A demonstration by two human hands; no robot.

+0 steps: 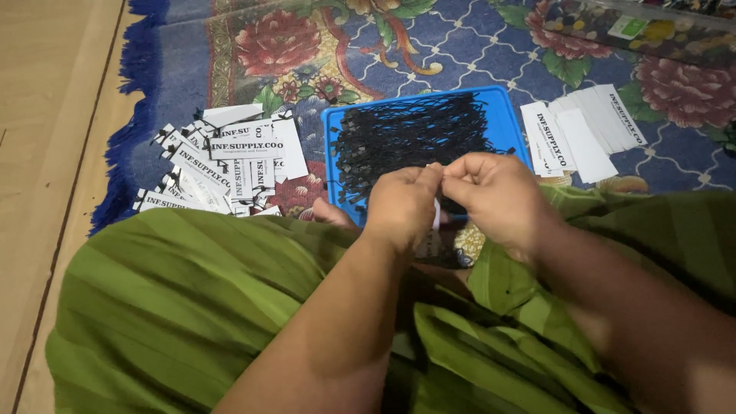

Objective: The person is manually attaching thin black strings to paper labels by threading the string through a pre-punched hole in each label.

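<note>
Over the blue tray [502,115] of black strings [406,134], your left hand [402,203] and right hand [494,192] meet, fingertips pinched on a small white tag [436,215] — loosen that pinch and it likely drops into your green lap [192,291].

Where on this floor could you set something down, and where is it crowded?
Free: the wooden floor left of the rug's blue fringe, and bare rug beyond the blue tray. Crowded: the tray's black cords, the card pile, the card row.
</note>
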